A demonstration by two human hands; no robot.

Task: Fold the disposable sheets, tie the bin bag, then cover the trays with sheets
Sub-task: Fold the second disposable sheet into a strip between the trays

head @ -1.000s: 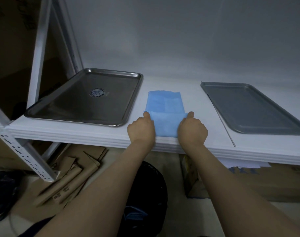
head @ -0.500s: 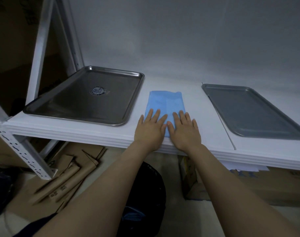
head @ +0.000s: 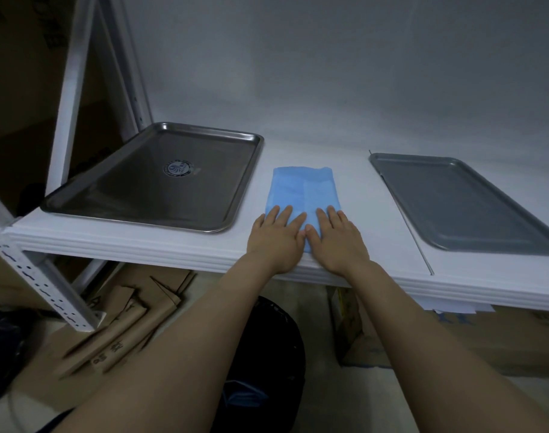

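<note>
Hands lie side by side in the head view: the left hand [head: 274, 237] and the right hand [head: 337, 237] both rest palm-down on the near end of a folded light-blue disposable sheet [head: 302, 189]. Their fingers are straight and slightly spread, pressing the sheet flat and gripping nothing, and the two thumbs meet at the middle. The sheet lies on a white shelf board [head: 173, 245], its near edge at the front lip. It sits between a shiny rectangular stainless-steel tray [head: 126, 195] on the left and a dull grey rectangular tray [head: 460, 204] on the right, touching neither. A thin metal rod [head: 413, 232] lies on the board just beside the grey tray's left rim. Below the shelf, between the forearms, stands a black bin bag [head: 267, 354] with something blue inside. Flattened brown cardboard pieces [head: 120, 332] lie on the floor to its left, and a brown cardboard box [head: 501, 342] sits to its right.
</note>
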